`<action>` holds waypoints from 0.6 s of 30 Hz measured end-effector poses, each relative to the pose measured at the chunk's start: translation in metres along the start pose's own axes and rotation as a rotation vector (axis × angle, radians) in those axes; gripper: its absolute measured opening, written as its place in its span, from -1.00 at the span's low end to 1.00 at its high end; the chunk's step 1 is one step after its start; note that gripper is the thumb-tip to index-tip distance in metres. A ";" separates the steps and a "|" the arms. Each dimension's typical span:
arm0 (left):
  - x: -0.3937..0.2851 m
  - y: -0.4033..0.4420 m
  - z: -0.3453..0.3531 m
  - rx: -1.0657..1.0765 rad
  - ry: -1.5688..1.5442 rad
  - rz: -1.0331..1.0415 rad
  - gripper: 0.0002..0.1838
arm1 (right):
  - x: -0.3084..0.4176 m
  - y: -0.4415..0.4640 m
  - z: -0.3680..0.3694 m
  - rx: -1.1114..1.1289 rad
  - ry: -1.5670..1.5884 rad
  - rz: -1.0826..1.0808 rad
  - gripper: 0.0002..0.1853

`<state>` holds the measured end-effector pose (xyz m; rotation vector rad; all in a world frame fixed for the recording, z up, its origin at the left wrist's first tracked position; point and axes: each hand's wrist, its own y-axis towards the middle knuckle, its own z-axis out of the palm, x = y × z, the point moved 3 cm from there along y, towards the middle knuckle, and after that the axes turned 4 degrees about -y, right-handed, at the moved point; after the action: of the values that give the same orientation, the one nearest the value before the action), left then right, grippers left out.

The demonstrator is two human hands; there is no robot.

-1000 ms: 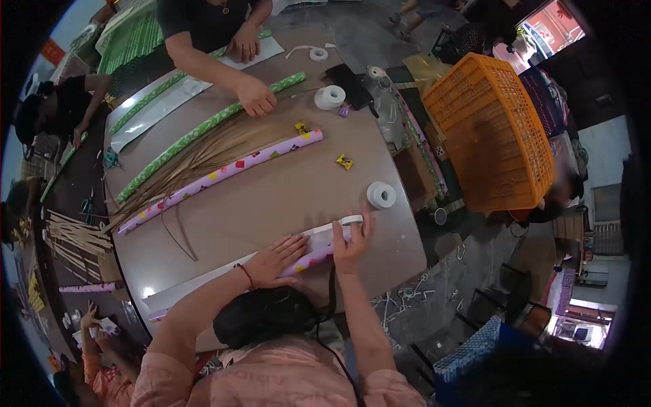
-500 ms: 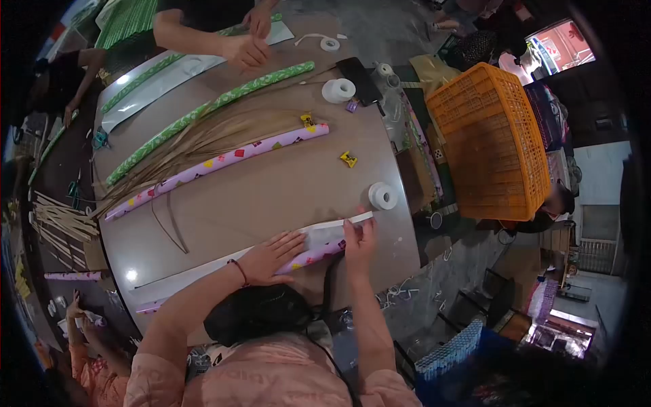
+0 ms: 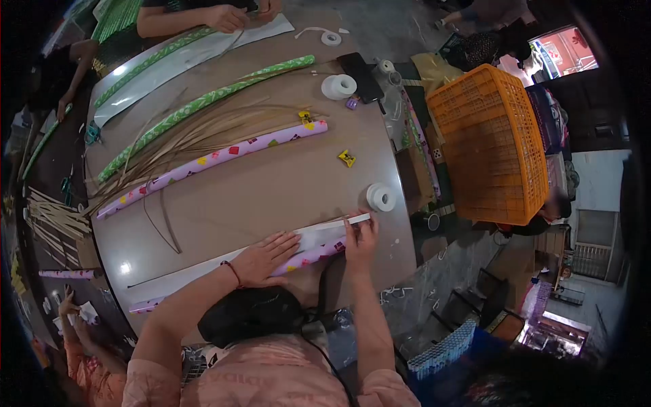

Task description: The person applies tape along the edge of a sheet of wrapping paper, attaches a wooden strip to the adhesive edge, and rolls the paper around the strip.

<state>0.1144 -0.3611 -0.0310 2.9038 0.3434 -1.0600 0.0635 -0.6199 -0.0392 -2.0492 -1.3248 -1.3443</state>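
Smooth, glossy tabletop [image 3: 251, 190], paper-like lilac sheet [image 3: 314, 256] (faintly shiny), plastic crate [image 3: 519, 146], matt pouch [image 3: 251, 317]

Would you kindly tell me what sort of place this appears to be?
It is probably a craft workshop: the broad brown table holds thin tan strips, round white tape rolls and a long pink patterned roll.

Looks like a craft workshop, judging by patterned wrap [image 3: 314, 255], tape rolls [image 3: 373, 198], slats [image 3: 58, 220] and a co-worker's hands [image 3: 227, 18] across the counter [image 3: 264, 186].
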 end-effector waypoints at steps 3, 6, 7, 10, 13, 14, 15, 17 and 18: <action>0.000 0.000 0.000 0.011 0.011 -0.006 -0.12 | 0.000 0.003 0.000 0.034 -0.007 0.083 -0.78; 0.000 0.001 -0.002 0.011 0.007 -0.010 -0.11 | 0.008 0.008 -0.001 0.036 -0.025 0.090 -0.79; 0.000 0.001 -0.001 0.014 0.006 -0.011 -0.11 | 0.005 0.008 0.001 0.036 -0.024 0.092 -0.79; 0.001 0.000 0.000 0.026 0.011 -0.015 -0.11 | -0.001 0.008 0.003 0.004 -0.046 0.068 -0.78; 0.000 0.001 -0.002 0.024 0.003 -0.016 -0.11 | 0.001 0.010 0.002 0.037 -0.089 0.043 -0.77; 0.000 0.001 -0.002 0.034 0.007 -0.019 -0.11 | 0.003 0.012 0.002 0.031 -0.103 0.015 -0.77; 0.000 0.001 -0.003 0.045 0.011 -0.022 -0.11 | 0.003 0.012 0.002 0.024 -0.118 -0.012 -0.77; 0.000 0.001 -0.001 0.047 0.013 -0.022 -0.11 | -0.005 0.009 0.004 0.025 -0.116 0.013 -0.76; 0.001 0.001 -0.001 0.048 0.016 -0.021 -0.11 | -0.004 0.010 0.004 0.026 -0.115 0.036 -0.74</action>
<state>0.1157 -0.3620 -0.0306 2.9595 0.3548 -1.0627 0.0733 -0.6238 -0.0426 -2.1516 -1.3381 -1.2039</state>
